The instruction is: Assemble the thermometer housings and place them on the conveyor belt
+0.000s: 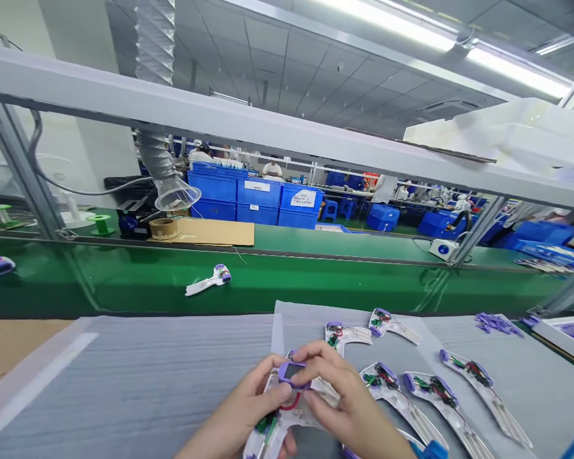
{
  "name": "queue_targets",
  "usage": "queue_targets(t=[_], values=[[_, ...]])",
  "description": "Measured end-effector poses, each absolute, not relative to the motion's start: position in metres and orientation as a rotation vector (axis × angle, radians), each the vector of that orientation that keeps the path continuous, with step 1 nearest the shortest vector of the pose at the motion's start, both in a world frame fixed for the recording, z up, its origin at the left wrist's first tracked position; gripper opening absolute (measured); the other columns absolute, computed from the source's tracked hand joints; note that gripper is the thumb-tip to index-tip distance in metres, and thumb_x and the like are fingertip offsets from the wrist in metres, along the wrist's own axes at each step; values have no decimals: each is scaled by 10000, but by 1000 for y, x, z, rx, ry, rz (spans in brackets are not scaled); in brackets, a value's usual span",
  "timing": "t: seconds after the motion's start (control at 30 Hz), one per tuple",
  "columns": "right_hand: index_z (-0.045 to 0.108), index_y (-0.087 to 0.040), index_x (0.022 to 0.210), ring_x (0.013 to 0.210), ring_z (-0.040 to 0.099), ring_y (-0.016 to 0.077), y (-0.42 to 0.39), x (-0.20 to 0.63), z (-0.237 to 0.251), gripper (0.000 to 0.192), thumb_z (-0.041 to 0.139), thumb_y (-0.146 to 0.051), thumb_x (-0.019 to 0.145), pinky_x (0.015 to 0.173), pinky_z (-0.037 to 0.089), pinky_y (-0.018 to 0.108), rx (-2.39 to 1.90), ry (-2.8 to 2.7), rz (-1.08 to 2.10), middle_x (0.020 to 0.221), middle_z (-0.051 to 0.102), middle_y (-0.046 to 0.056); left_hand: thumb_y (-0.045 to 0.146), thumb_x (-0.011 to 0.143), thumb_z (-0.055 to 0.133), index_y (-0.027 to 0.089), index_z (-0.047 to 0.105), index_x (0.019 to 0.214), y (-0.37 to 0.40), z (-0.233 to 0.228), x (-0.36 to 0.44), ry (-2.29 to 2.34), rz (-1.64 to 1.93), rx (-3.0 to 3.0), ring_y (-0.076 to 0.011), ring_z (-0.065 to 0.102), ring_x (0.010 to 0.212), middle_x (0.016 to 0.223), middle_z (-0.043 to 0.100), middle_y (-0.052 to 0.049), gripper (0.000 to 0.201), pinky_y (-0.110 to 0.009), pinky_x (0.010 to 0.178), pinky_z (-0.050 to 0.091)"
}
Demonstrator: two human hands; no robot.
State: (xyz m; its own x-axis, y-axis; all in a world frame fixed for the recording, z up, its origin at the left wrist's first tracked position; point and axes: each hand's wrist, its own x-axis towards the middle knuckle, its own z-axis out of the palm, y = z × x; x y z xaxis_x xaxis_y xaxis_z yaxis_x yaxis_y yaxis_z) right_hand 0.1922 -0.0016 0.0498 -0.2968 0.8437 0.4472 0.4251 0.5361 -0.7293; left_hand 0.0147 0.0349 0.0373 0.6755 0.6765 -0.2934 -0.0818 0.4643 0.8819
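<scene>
Low over the bench (pixel 148 376), both hands clench one open white shell (pixel 287 417): the left hand (pixel 242 414) grasps its side, the right hand (pixel 344 398) pinches a purple ring (pixel 293 375) on top. More open shells (pixel 430 395) lie just right.

A green conveyor belt (pixel 316 280) crosses the middle, carrying a lone white-and-purple handheld unit (pixel 209 280) at ten o'clock. Behind it, at eleven o'clock, a cardboard sheet (pixel 215 232) lies beside a tape roll (pixel 163 228) under a clear extraction hood (pixel 176 191). Blue crates (pixel 256 201) stack at twelve. Small purple parts (pixel 495 323) heap at three o'clock.
</scene>
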Motion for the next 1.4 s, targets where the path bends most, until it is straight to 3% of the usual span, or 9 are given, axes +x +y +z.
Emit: queue_targets(t=[0.07, 0.17, 0.23, 0.37, 0.63, 0.9, 1.13, 1.3, 1.4], values=[[620, -207, 878, 997, 585, 157, -5, 194, 49, 130, 636, -108, 795, 872, 462, 256, -1080, -1927, 589, 1062, 568, 50, 452, 827, 596, 231, 526, 1002, 33, 34, 13, 763, 577, 1098, -110, 632, 600, 785, 627, 6, 291, -169, 504, 463], [586, -208, 849, 994, 583, 139, -7, 195, 45, 125, 573, -84, 845, 862, 456, 232, -1073, -1945, 515, 1064, 574, 40, 471, 813, 587, 264, 491, 1128, 28, 28, 12, 844, 670, 1256, -124, 615, 627, 779, 601, 30, 389, -196, 536, 474], [567, -216, 899, 995, 582, 138, -8, 193, 42, 175, 545, -51, 844, 861, 456, 225, -1037, -1959, 473, 1064, 582, 37, 463, 816, 570, 269, 474, 1159, 24, 24, 12, 855, 715, 1348, -135, 598, 622, 785, 599, 30, 406, -213, 535, 471], [521, -234, 1102, 984, 580, 153, -11, 189, 38, 327, 529, -39, 840, 844, 472, 225, -1041, -1994, 360, 1041, 593, 44, 416, 826, 556, 224, 553, 1002, 14, 17, 10, 959, 843, 1521, -143, 575, 626, 700, 606, 23, 260, -210, 568, 440], [550, -213, 1168, 953, 593, 158, -13, 187, 35, 311, 507, -89, 886, 850, 493, 216, -993, -2039, 239, 1037, 595, 71, 372, 783, 587, 244, 595, 984, 3, 20, 8, 1066, 987, 1564, -135, 550, 567, 622, 605, 45, 238, -191, 566, 408], [600, -211, 995, 930, 602, 137, -13, 188, 33, 131, 556, -148, 889, 830, 475, 191, -944, -1977, 296, 1017, 611, 52, 382, 788, 581, 249, 610, 965, 4, 14, 6, 1037, 955, 1543, -142, 564, 584, 637, 622, 41, 223, -184, 559, 433], [559, -223, 894, 819, 561, 124, -8, 183, 43, 99, 549, -126, 885, 731, 436, 214, -1060, -1844, 517, 854, 581, -7, 358, 757, 627, 308, 647, 986, 2, 17, 5, 1075, 985, 1665, -165, 629, 832, 945, 690, 41, 235, -170, 720, 464], [497, -210, 857, 772, 518, 129, -4, 178, 51, 121, 459, -116, 922, 681, 410, 241, -1133, -1946, 543, 853, 530, 2, 355, 765, 612, 309, 654, 951, 2, 20, 5, 1089, 971, 1704, -150, 622, 710, 854, 699, 55, 195, -167, 649, 454], [459, -205, 871, 908, 503, 170, -4, 175, 49, 129, 398, -109, 932, 784, 420, 292, -1064, -2005, 425, 902, 503, 31, 382, 778, 605, 285, 636, 968, 5, 20, 4, 1120, 947, 1690, -158, 620, 680, 782, 692, 43, 216, -184, 638, 458]])
